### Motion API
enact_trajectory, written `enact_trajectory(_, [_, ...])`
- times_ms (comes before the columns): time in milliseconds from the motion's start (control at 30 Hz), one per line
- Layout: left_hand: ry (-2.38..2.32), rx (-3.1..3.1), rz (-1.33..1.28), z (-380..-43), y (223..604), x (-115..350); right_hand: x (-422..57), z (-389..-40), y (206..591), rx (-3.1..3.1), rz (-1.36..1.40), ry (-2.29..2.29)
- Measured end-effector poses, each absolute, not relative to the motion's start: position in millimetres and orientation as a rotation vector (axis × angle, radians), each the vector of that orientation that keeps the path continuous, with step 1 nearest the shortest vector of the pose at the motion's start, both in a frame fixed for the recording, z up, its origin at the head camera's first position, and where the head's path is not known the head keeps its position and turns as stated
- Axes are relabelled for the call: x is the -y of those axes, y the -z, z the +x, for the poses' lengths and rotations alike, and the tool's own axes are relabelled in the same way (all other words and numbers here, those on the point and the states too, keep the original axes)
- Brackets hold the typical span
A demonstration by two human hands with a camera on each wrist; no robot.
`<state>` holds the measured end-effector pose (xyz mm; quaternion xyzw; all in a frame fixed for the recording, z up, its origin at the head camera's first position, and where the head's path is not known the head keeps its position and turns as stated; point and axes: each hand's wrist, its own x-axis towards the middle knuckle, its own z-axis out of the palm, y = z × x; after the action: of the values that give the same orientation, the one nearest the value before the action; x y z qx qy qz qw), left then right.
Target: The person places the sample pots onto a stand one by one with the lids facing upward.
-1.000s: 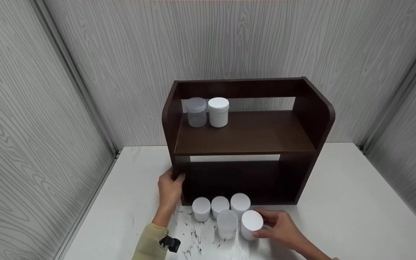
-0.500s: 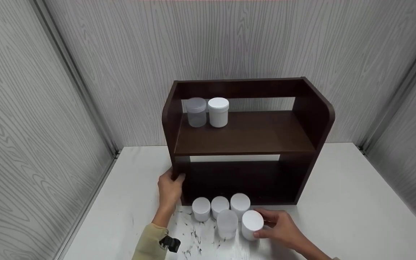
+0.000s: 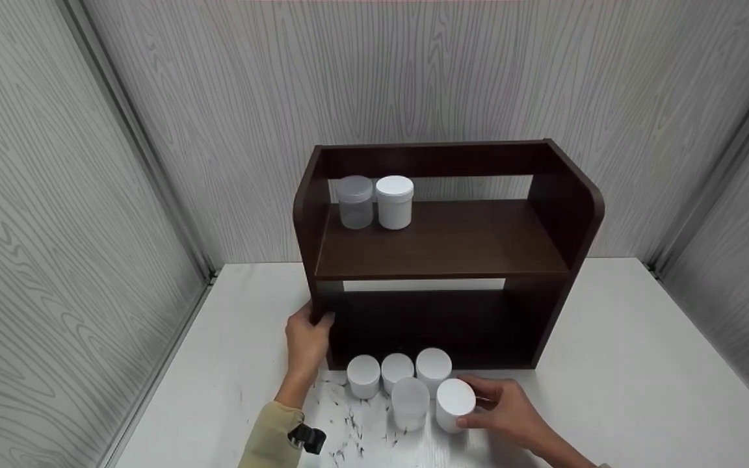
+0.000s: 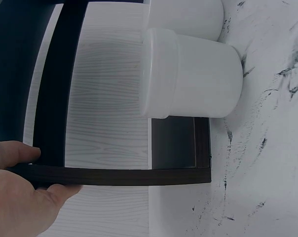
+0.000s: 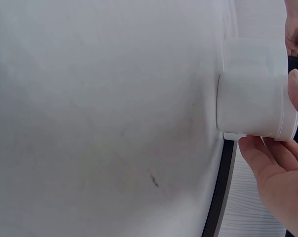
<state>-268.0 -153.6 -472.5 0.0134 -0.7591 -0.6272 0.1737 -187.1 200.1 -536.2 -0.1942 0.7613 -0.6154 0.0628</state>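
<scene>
My left hand (image 3: 307, 341) grips the left side panel of a dark brown two-tier shelf (image 3: 439, 260), thumb on the inner face. In the left wrist view the thumb and fingers of the left hand (image 4: 25, 192) lie on either side of the panel's edge. At the front right, my right hand (image 3: 508, 413) holds a white lidded jar (image 3: 455, 404) upright between thumb and fingers. The right wrist view shows this white jar (image 5: 250, 104) between the thumb and fingers of the right hand (image 5: 282, 173). A translucent jar (image 3: 409, 404) stands just left of it.
Three more white jars, the leftmost (image 3: 364, 377) among them, line the shelf's front edge. On the upper tier stand a translucent jar (image 3: 355, 203) and a white jar (image 3: 394, 203), side by side at the left. Dark smudges mark the white table (image 3: 251, 390). Grey wood-grain walls (image 3: 439, 71) surround it.
</scene>
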Motion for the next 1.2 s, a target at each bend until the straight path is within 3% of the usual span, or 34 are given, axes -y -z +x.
enact_trajectory(500, [1.736,2.147,0.064,-268.7,471.7,152.7,-201.1,-187.1,528.3,-2.263,-0.587,1.879])
enact_trajectory(1200, [1.741,2.149,0.038,-268.0,473.0,153.5,-209.2,-184.3,488.5,-2.270,-0.561,1.875])
